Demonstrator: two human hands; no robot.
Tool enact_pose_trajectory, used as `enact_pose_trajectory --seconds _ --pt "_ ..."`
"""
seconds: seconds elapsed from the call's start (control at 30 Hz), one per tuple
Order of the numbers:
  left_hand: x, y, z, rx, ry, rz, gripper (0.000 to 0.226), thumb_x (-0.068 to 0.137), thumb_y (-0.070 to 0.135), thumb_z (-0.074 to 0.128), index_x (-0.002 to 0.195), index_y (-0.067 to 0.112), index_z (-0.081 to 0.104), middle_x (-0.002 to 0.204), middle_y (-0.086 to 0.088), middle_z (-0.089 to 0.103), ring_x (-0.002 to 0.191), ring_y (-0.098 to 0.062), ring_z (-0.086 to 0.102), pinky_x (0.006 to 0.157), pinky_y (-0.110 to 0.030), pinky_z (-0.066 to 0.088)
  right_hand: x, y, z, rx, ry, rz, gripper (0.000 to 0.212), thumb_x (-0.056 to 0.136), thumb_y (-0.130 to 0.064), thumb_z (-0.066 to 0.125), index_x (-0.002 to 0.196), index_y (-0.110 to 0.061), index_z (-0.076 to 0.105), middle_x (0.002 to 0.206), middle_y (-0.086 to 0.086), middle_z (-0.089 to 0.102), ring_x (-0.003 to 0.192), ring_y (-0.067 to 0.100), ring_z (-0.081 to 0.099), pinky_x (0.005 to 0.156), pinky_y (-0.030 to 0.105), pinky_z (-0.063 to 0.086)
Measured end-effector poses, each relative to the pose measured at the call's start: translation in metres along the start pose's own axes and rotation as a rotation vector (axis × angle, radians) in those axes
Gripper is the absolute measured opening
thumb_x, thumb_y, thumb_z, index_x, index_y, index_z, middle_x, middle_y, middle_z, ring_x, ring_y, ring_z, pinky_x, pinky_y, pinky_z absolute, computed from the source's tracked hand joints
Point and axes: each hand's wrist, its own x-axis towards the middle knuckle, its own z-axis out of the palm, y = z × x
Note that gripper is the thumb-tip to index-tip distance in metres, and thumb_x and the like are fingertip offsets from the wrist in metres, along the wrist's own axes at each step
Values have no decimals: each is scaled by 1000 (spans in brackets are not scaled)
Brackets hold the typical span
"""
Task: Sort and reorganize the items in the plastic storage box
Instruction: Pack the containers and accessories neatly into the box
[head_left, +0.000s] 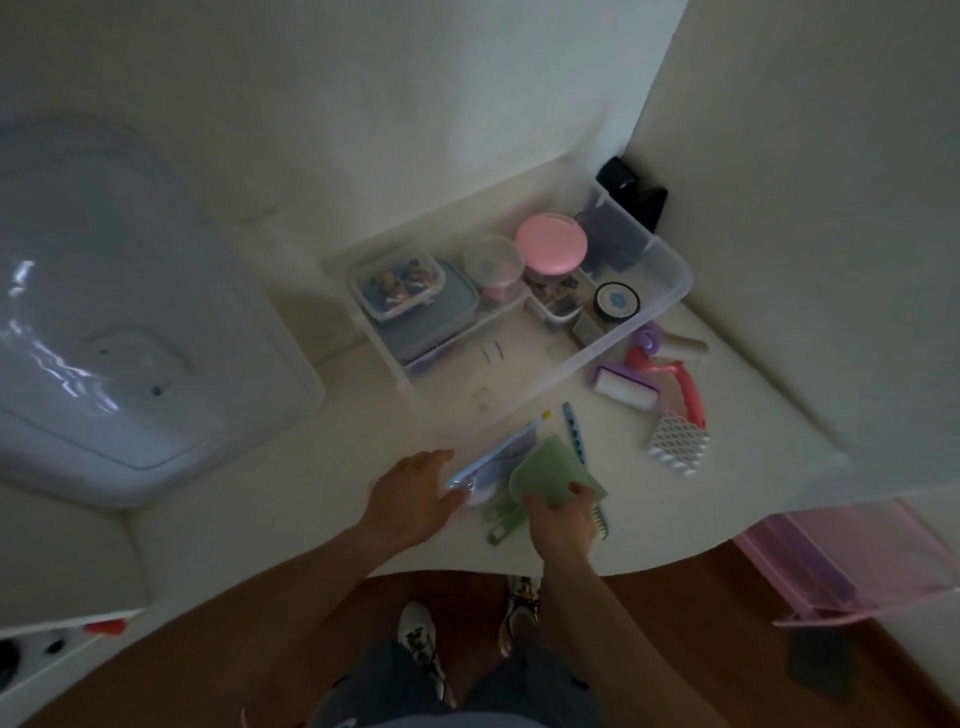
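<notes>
Head view, looking down on a white surface (675, 519), and the right hand (563, 522) is pinching a pale green flat piece (553, 475) by its near edge, thumb on top, tilting it up, most likely to judge where it belongs. Left hand (410, 493) lies relaxed with fingers straight, fingertips against a light blue zip pouch (488, 460), probably steadying it. Green-handled tools (501, 522) sit just under both hands. Beyond them stands the clear plastic storage box (670, 291), see-through walls, rounded corners, pushed towards the wall corner. Inside, stacked lidded containers (410, 296) on the left, a pink-lidded jar (551, 244) behind, a round tin (617, 302) at the right end. Its near middle floor looks bare, seemingly freed for refilling. Small rollers (626, 389), a red-handled tool (685, 392) and a white lattice piece (678, 441) wait outside, beside the box's right end
</notes>
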Motion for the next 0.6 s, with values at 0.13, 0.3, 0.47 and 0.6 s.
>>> enact_pose_trajectory --seconds 0.13,0.3,0.47,0.6 --pt "15 13 10 -58 -24 4 56 94 45 60 142 18 49 132 -6 61 118 -26 58 95 -34 44 7 4 4 7 -83 -99 59 85 -34 72 134 -22 41 121 6 59 105 26 60 82 40 53" --pt "25 15 12 -45 65 55 18 91 29 64 102 17 69 95 -6 73 89 -28 67 72 -34 47 8 10 -7 -28 -31 -204 52 83 -27 74 128 -22 48 109 -6 56 101 17 58 84 33 49" --pt "23 9 12 -136 204 30 13 86 28 59 84 17 67 78 -2 71 75 -26 65 67 -36 46 4 14 -7 -102 -18 -273 21 85 -20 69 105 -23 61 90 -8 66 81 17 65 69 27 52" --pt "9 3 10 -264 207 113 15 85 32 54 89 21 63 77 4 67 71 -18 63 65 -32 45 2 20 6 -352 -201 -370 34 89 -24 62 123 -24 57 112 -1 64 94 20 65 72 24 47"
